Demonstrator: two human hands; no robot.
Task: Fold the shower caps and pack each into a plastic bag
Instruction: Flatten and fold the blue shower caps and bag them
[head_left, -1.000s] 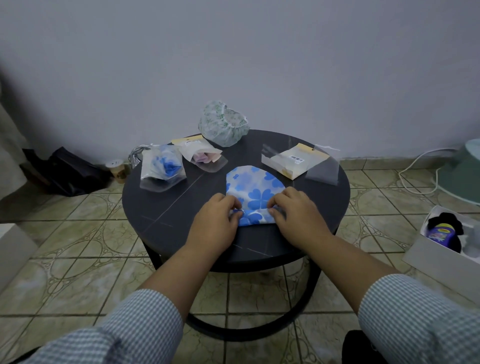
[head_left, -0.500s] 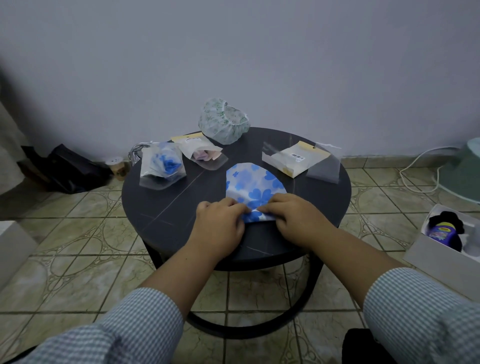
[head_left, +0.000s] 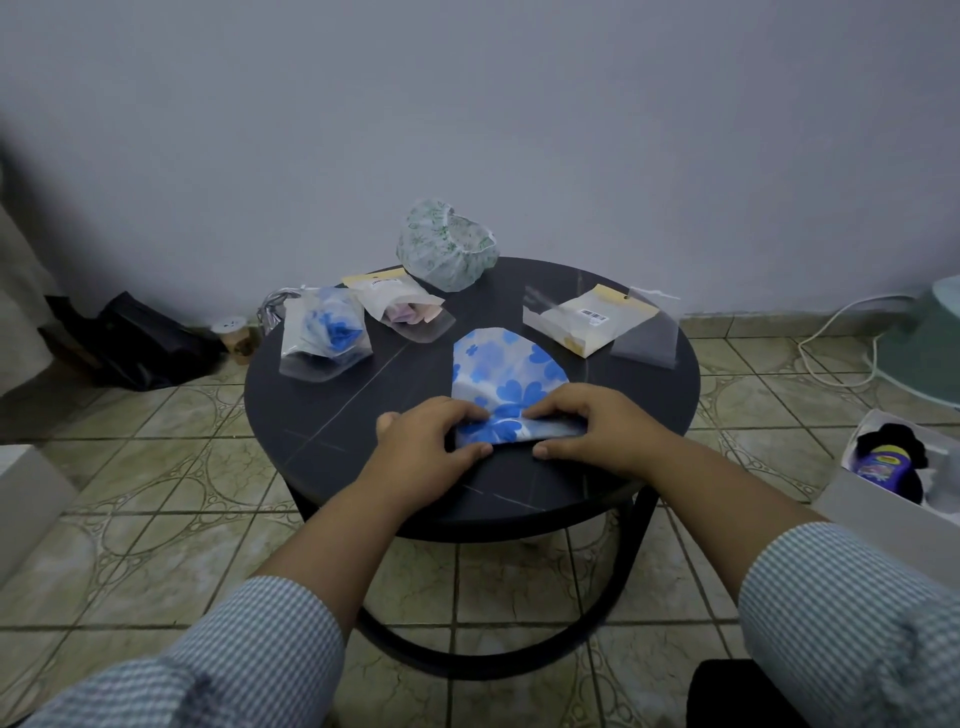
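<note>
Plastic bags packed: blue-filled bag (head_left: 326, 335) and pink-filled bag (head_left: 408, 313), far left of table (head_left: 322, 457).
Left hand (head_left: 428, 447): pinching blue-flowered cap (head_left: 506, 379), near edge.
Right hand (head_left: 592, 428): pinching the same fold.
Left to do: green cap (head_left: 447, 244), unfolded.
Empty bags (head_left: 597, 322): right, unobstructed.

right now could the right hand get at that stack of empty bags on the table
Probably yes: the stack of empty bags lies just beyond the right hand, with bare table between. But the hand is holding the blue-flowered shower cap.
</note>
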